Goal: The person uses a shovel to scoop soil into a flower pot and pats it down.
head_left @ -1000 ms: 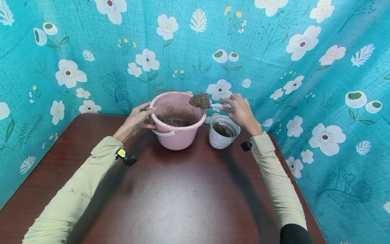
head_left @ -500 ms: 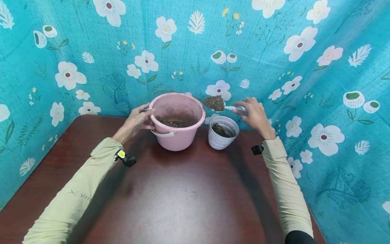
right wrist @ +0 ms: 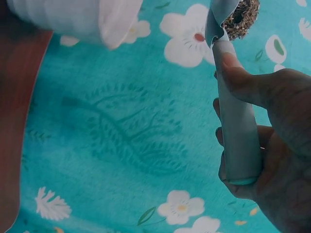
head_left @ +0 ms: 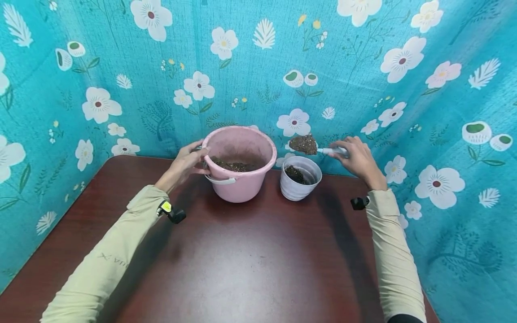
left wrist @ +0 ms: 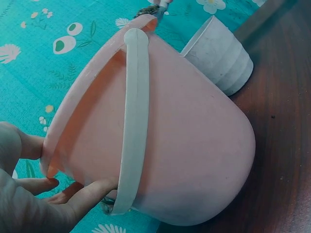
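Note:
My right hand point(head_left: 357, 157) grips the pale handle of a garden trowel point(right wrist: 238, 131), its thumb lying along the handle near the blade. Dark crumbly soil point(head_left: 304, 144) is heaped on the blade, which hangs above a white ridged flowerpot point(head_left: 294, 191). Some soil lies inside that pot. To its left stands a pink bucket point(head_left: 238, 190), soil in its bottom and its white handle hanging down the side. My left hand point(head_left: 183, 165) holds the bucket's left rim, thumb over the edge and fingers below on the outer wall.
A dark red-brown table point(head_left: 242, 255) carries the bucket and flowerpot near its far edge. Behind and to both sides hangs a turquoise floral curtain point(head_left: 242, 58). The pot stands a short way right of the bucket.
My right hand has moved right with the loaded trowel, from over the bucket's right rim to above the flowerpot. My left hand stays on the bucket rim.

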`<act>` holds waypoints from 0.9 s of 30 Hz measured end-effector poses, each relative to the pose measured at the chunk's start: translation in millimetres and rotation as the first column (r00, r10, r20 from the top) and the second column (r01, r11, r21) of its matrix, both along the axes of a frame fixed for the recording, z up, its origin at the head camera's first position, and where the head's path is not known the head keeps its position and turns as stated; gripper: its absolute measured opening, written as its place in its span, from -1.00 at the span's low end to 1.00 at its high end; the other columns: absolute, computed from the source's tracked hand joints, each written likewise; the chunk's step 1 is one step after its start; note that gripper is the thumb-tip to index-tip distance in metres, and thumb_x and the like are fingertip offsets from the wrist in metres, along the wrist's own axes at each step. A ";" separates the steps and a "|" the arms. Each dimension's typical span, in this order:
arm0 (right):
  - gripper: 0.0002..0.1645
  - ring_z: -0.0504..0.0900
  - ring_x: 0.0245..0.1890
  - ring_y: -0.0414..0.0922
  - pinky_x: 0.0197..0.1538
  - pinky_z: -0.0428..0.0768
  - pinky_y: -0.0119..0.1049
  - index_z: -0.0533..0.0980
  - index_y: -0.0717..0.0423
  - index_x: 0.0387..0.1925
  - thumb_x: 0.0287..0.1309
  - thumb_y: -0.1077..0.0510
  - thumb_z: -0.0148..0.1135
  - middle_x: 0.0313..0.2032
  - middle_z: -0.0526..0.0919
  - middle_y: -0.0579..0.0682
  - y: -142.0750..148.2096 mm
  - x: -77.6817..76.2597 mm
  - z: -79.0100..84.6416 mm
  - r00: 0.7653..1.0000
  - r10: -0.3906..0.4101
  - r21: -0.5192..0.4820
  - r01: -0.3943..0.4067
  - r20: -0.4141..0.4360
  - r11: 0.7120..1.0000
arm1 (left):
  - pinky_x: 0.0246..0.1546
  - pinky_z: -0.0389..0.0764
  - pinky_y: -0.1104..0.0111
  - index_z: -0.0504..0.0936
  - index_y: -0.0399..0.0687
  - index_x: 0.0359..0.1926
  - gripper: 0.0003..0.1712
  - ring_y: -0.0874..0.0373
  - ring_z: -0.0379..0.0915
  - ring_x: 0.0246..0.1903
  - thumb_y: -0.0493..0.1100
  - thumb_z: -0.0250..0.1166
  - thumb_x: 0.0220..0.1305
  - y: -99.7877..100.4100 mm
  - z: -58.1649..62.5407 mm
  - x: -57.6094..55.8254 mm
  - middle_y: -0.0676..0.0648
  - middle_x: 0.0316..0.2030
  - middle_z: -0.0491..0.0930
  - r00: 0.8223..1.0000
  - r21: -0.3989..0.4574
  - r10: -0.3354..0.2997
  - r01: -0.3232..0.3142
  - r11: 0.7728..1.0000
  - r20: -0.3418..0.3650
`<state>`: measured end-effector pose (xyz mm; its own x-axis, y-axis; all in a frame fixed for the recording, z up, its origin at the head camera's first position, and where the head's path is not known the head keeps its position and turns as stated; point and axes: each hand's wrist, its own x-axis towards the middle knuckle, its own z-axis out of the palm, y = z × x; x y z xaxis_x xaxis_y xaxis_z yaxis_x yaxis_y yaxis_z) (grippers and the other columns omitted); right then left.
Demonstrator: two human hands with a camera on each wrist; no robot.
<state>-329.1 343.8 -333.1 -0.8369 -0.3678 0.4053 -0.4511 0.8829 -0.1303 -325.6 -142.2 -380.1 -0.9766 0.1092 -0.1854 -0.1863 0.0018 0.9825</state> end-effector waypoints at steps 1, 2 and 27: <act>-0.70 0.40 -0.23 0.15 -0.30 0.24 -0.06 0.71 0.20 0.06 0.38 0.14 0.40 -0.15 0.62 0.25 2.9 0.5 -1.7 1.000 -0.005 0.004 0.005 0.001 1.000 | 0.15 0.73 -0.06 -0.02 -0.07 0.69 -0.20 -0.27 0.31 0.39 -0.13 0.11 0.60 0.5 -0.1 0.0 -0.41 0.46 0.25 1.000 0.009 -0.001 0.001 1.000 0.002; -0.70 0.40 -0.22 0.15 -0.30 0.23 -0.06 0.70 0.20 0.06 0.38 0.14 0.39 -0.16 0.62 0.25 5.6 0.8 -3.4 1.000 -0.010 0.007 0.010 0.005 1.000 | 0.15 0.72 -0.07 -0.02 -0.07 0.69 -0.20 -0.27 0.30 0.40 -0.13 0.11 0.60 0.7 -0.3 -0.1 -0.41 0.46 0.25 1.000 0.010 -0.002 0.002 1.000 0.003; -0.72 0.38 -0.17 0.22 -0.25 0.24 0.13 0.71 0.26 -0.05 0.26 0.21 0.49 -0.22 0.57 0.26 29.4 5.9 -49.6 0.991 -0.070 -0.045 0.065 -0.117 0.997 | 0.09 0.78 0.00 0.00 -0.04 0.69 -0.21 -0.20 0.38 0.31 -0.11 0.11 0.61 1.5 1.5 2.0 -0.39 0.44 0.26 1.000 -0.010 0.008 -0.008 1.000 0.001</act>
<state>-323.2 373.2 -382.8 -0.8047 -0.2927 0.5165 -0.4048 0.9069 -0.1168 -323.6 -140.7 -378.6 -0.9772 0.0995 -0.1873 -0.1873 0.0098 0.9823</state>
